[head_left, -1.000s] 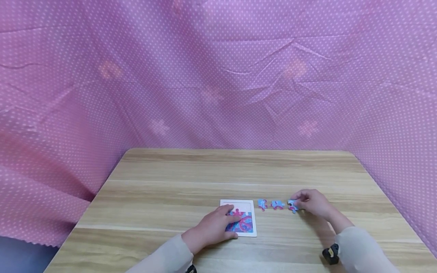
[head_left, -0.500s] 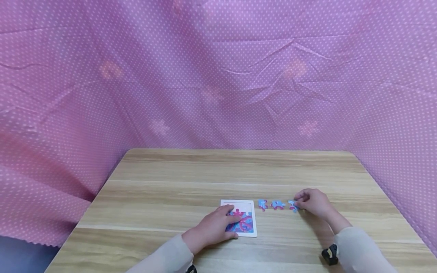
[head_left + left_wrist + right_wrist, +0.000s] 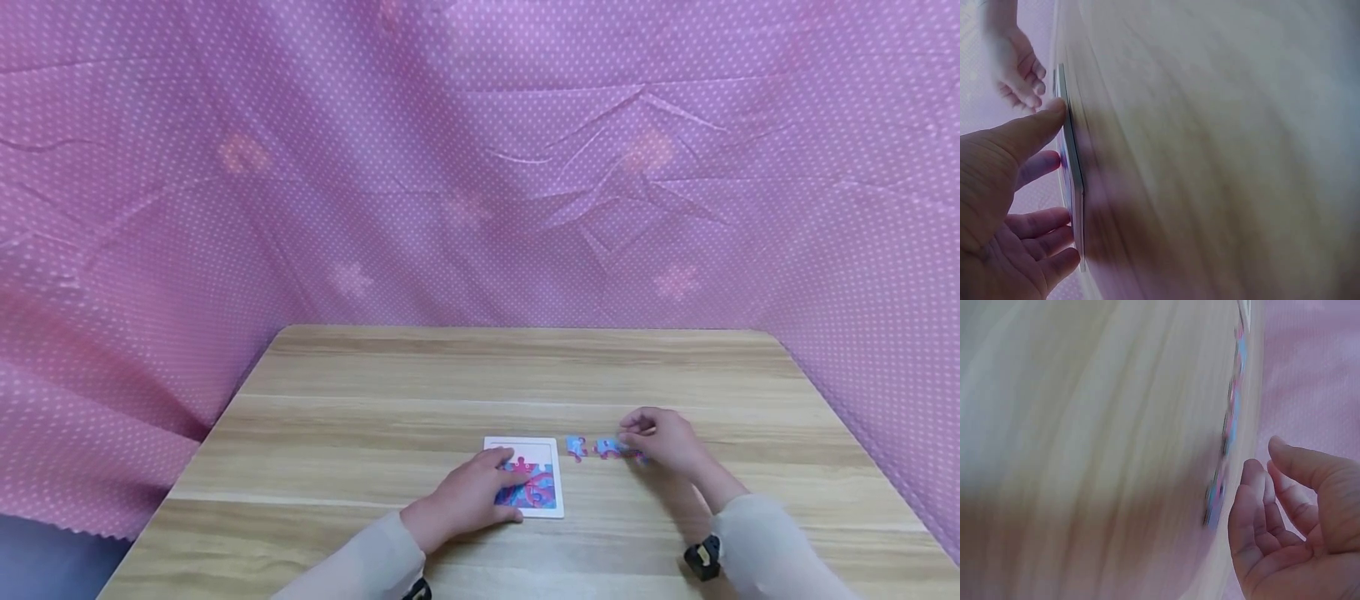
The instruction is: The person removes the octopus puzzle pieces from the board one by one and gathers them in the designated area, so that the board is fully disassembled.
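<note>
Hands apart: my left hand (image 3: 467,498) lies spread on the puzzle board (image 3: 537,452) — likely steadying it — while my right hand (image 3: 670,442), empty, hovers over 3 pieces (image 3: 607,448), rowed beside the board on the surface (image 3: 420,392), probably for easy reach.

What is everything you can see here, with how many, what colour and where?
Table: 1, light wood, centre.
Cloth: count unclear, pink-purple with white dots, behind and beside the table.
Board: 1, white, on the table.
Fitted pieces: several, pink, blue and purple, in the board.
Loose pieces: 3, blue and pink, in a row right of the board.
Patch: 1, grey-blue, bottom left, unidentified.
Sleeves: 2, beige, lower edge.
Cameras: 2, black, one by each sleeve.
Left hand: 1, bare, on the board.
Right hand: 1, bare, by the loose pieces, holding nothing.
</note>
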A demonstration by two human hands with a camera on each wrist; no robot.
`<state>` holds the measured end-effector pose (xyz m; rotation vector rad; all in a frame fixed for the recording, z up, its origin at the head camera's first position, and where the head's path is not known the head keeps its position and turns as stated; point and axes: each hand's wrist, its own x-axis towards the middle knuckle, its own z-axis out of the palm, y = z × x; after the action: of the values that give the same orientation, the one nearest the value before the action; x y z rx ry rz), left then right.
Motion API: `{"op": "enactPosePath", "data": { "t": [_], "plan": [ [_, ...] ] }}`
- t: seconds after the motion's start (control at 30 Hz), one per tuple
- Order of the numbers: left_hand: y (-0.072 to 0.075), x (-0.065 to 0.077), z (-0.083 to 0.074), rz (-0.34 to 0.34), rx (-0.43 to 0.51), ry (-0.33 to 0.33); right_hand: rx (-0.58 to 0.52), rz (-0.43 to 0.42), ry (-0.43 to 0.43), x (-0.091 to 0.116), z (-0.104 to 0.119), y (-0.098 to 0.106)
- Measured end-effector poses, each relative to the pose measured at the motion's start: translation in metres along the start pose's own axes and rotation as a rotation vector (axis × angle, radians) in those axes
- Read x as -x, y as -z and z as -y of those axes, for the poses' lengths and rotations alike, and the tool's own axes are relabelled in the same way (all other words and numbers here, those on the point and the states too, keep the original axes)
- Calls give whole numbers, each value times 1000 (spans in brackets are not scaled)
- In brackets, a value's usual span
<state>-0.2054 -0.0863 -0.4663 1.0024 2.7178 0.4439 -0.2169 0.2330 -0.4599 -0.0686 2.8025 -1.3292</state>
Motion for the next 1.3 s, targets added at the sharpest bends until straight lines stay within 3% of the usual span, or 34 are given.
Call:
{"op": "enactPosePath", "data": {
  "t": [0.23,0.43,0.93,1.3],
  "plan": [
    [1,3,8,-22,8,-21,-82,41,-27,-9,22,-29],
    [6,13,19,-44,-16,-82,-125,89,22,-14,37,-51],
    [7,35,36,-56,-8,-114,-69,207,105,-15,76,-95],
    [3,37,38,-90,-2,-153,-25,240,212,-11,81,-113]
  ]
}}
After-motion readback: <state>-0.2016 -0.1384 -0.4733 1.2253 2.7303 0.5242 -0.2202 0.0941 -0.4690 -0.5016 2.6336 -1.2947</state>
